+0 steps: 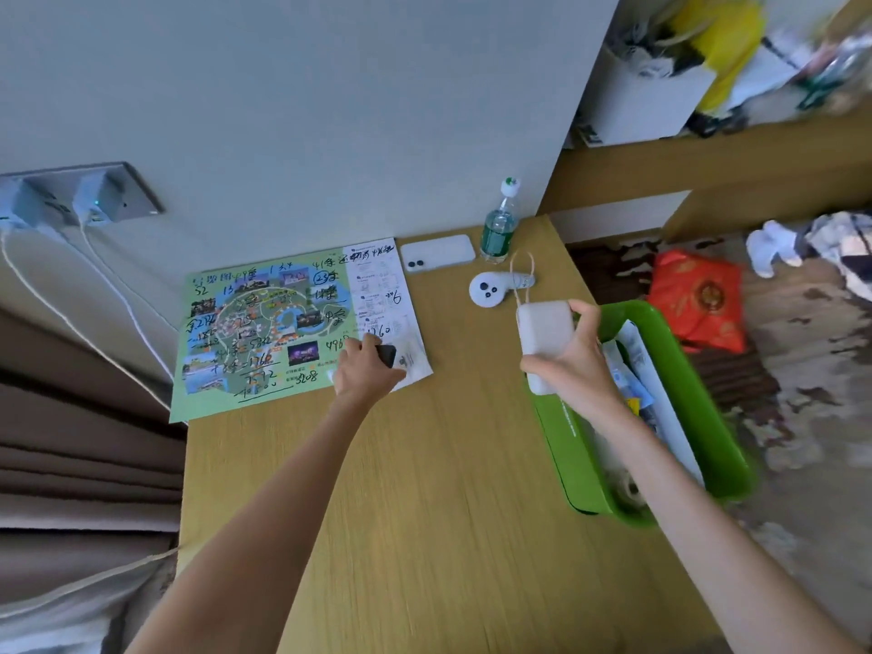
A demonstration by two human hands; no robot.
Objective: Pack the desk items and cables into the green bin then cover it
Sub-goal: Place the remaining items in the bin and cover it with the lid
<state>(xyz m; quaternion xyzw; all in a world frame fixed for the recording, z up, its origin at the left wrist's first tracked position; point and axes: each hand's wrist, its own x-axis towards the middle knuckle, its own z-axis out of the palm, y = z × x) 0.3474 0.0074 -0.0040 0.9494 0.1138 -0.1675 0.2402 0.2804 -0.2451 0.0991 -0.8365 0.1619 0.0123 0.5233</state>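
Note:
The green bin (703,398) stands at the desk's right edge with papers and small items inside. My right hand (578,358) grips a white power bank (545,330) just above the bin's near-left rim. My left hand (365,370) is closed over a small black object (386,355) on the green park map (264,323). Further back on the desk lie a white phone (438,252), a white controller (488,287) with a thin cord loop, and an upright water bottle (499,226).
Two chargers (92,205) sit in a wall socket at left, their white cables (71,318) trailing down past the curtain. A red bag (698,299) and a white sock lie on the patterned carpet right of the desk. A cluttered shelf stands at the upper right.

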